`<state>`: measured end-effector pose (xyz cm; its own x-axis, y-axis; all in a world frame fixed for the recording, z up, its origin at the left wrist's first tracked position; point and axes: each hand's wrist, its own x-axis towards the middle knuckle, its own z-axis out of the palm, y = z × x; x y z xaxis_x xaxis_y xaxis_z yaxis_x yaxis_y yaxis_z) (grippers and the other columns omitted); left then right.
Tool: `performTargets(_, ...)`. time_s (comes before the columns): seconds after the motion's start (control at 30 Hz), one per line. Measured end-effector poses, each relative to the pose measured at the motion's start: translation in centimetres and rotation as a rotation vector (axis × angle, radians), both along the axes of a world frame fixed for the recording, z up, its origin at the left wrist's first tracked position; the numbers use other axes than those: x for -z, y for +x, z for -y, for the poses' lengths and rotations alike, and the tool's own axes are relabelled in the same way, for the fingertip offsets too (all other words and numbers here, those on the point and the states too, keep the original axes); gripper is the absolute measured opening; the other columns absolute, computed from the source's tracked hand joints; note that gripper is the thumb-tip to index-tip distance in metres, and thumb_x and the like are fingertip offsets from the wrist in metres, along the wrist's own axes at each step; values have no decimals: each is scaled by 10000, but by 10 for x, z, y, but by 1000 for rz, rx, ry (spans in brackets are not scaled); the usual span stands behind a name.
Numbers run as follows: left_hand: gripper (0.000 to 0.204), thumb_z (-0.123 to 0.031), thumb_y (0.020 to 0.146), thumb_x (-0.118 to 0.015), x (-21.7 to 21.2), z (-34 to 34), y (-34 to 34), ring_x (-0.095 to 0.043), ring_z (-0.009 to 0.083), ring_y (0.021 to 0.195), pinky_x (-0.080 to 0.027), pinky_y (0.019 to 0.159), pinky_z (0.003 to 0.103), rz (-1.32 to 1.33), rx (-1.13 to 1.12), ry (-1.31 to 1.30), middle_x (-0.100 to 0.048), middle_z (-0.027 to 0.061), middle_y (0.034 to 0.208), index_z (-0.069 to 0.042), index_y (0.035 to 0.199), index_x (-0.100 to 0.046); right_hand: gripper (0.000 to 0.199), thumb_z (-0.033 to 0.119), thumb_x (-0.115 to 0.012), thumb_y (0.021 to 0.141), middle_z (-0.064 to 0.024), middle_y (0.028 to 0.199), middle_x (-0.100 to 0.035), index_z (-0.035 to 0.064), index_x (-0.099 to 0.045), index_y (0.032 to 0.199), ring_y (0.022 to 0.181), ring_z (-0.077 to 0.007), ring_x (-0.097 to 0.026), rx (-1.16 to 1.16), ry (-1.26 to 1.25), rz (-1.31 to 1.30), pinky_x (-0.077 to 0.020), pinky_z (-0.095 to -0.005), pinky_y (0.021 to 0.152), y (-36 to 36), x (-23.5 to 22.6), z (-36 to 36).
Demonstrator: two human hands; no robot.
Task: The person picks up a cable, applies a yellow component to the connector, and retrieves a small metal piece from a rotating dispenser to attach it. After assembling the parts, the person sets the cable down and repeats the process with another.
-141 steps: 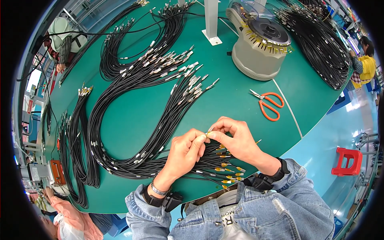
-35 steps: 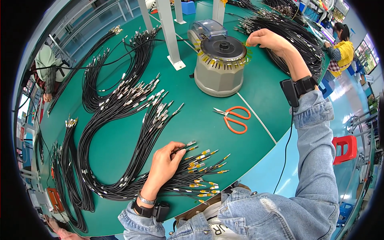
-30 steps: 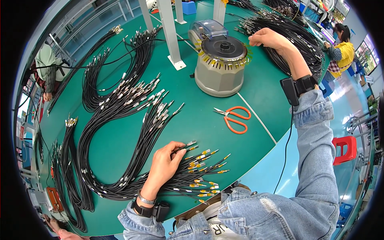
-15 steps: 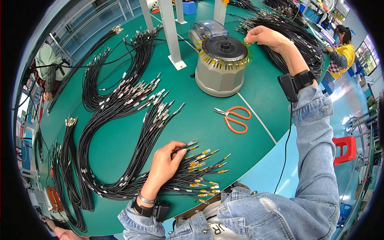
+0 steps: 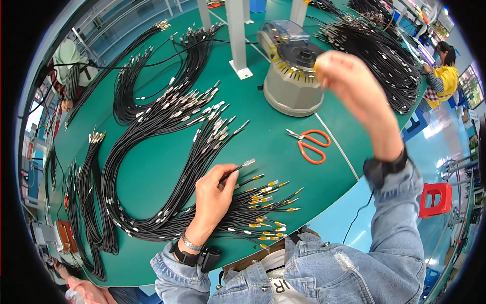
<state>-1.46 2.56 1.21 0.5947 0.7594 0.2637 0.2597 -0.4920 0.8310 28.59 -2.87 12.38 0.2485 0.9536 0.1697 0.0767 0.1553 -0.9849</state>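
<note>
My left hand [image 5: 213, 196] pinches a black cable [image 5: 234, 171] just behind its pale connector end, raised over a bundle of cables. Many ends in that cable bundle [image 5: 253, 207] carry yellow wraps. My right hand [image 5: 352, 83], smeared by motion, is at the right side of the round tape dispenser [image 5: 293, 91]. Its fingertips are pressed together on a small piece of yellow tape [image 5: 317, 67]. Yellow strips stick out around the dispenser's black disc. Orange-handled scissors [image 5: 312, 145] lie between my hands, blades toward the left.
More black cable bundles [image 5: 162, 111] curve over the left of the green table [image 5: 273, 134]. Another big heap of cables [image 5: 377, 61] lies at the far right. A grey metal post [image 5: 237, 40] stands behind. A red stool [image 5: 435, 200] and a person in yellow [image 5: 443, 81] are at right.
My right hand has come nearer to me from the dispenser's rim, with yellow tape at its fingertips. The left hand keeps its cable, its end now a little higher above the bundle. The view has shifted slightly.
</note>
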Motion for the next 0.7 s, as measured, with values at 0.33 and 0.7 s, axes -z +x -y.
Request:
performTargets(0.33,123,-8,771,-666,-5,7,3,-501,107,526,-392,480,217,64,-16,176,-578,54,678,-16,889,-633,63,51,-619,829,-2,841,-585,19,-588,873,780,-70,-525,152,-165,-543,-423,-223,740,-169,102,47)
performTargets(0.7,170,36,726,-698,2,10,4,-546,115,510,-404,430,214,110,20,350,-573,60,673,-8,872,-621,74,58,-620,847,5,830,-579,-6,-597,876,751,-51,-504,296,-23,-532,-412,-205,677,-190,115,42)
